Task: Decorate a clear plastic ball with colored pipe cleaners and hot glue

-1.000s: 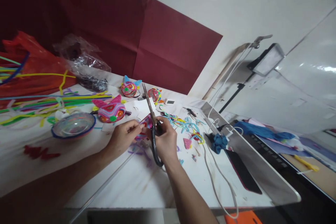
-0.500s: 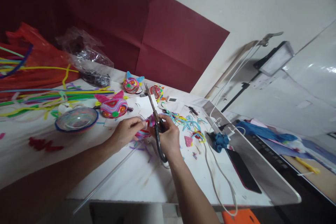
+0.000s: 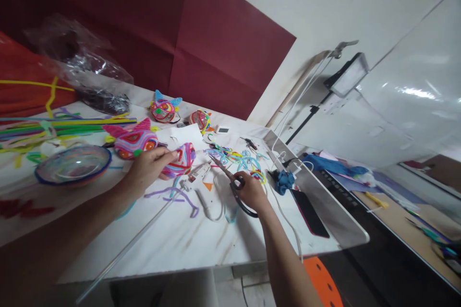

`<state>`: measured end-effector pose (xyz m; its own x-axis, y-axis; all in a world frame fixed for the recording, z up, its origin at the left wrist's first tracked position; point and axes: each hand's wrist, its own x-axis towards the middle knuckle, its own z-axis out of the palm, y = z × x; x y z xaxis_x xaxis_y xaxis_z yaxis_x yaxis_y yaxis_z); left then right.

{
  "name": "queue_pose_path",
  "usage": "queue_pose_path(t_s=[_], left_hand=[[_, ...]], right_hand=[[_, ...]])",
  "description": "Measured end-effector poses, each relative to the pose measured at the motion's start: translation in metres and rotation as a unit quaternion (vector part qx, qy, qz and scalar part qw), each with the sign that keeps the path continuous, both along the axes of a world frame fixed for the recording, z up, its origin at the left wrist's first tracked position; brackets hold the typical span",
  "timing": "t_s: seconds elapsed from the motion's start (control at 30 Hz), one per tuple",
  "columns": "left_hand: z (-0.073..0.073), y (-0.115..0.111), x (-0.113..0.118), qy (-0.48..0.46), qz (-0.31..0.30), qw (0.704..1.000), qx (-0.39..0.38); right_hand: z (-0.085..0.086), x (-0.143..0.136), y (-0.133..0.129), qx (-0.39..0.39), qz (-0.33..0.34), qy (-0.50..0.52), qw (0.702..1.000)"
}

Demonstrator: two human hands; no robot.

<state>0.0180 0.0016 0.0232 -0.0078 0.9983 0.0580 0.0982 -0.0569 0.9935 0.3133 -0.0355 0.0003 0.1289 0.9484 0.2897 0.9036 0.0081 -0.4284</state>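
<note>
My left hand point(image 3: 147, 169) pinches a pink, purple and red striped pipe-cleaner piece point(image 3: 185, 159) between thumb and fingers, above the white table. My right hand point(image 3: 253, 193) is wrapped round the black handles of a pair of scissors point(image 3: 222, 167), whose blades point up and left, apart from the striped piece. Between the hands lies a white glue gun point(image 3: 206, 203), with a long clear glue stick point(image 3: 126, 245) running toward the table's front edge. Purple pipe-cleaner bits point(image 3: 185, 195) rest below the striped piece. A pink-eared striped animal face point(image 3: 130, 142) sits behind my left hand.
A clear blue-rimmed bowl point(image 3: 74, 167) and a bundle of pipe cleaners point(image 3: 90, 126) are at left. Two more colourful animal faces stand at the back, one blue-eared point(image 3: 163, 111). Loose trimmings point(image 3: 239, 156), a white cable point(image 3: 288, 225) and a phone point(image 3: 309, 213) lie at right.
My right hand has moved right with the scissors, away from the striped piece, and the blades now tilt left. My left hand still holds the piece. The view has shifted right, uncovering the glue gun.
</note>
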Motion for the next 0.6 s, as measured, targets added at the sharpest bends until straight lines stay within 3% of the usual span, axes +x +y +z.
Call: queue_pose_path(t_s=[0.13, 0.3, 0.6], left_hand=[[0.002, -0.001, 0.0, 0.002, 0.001, 1.0, -0.015], [0.0, 0.001, 0.0, 0.011, 0.01, 1.0, -0.012], [-0.002, 0.002, -0.001, 0.03, -0.012, 0.999, -0.007]], right_hand=[[-0.013, -0.012, 0.016, -0.058, 0.005, -0.015, 0.998], [-0.019, -0.021, 0.04, -0.089, -0.044, -0.037, 0.994], [-0.012, -0.034, 0.047, -0.14, -0.062, -0.089, 0.984]])
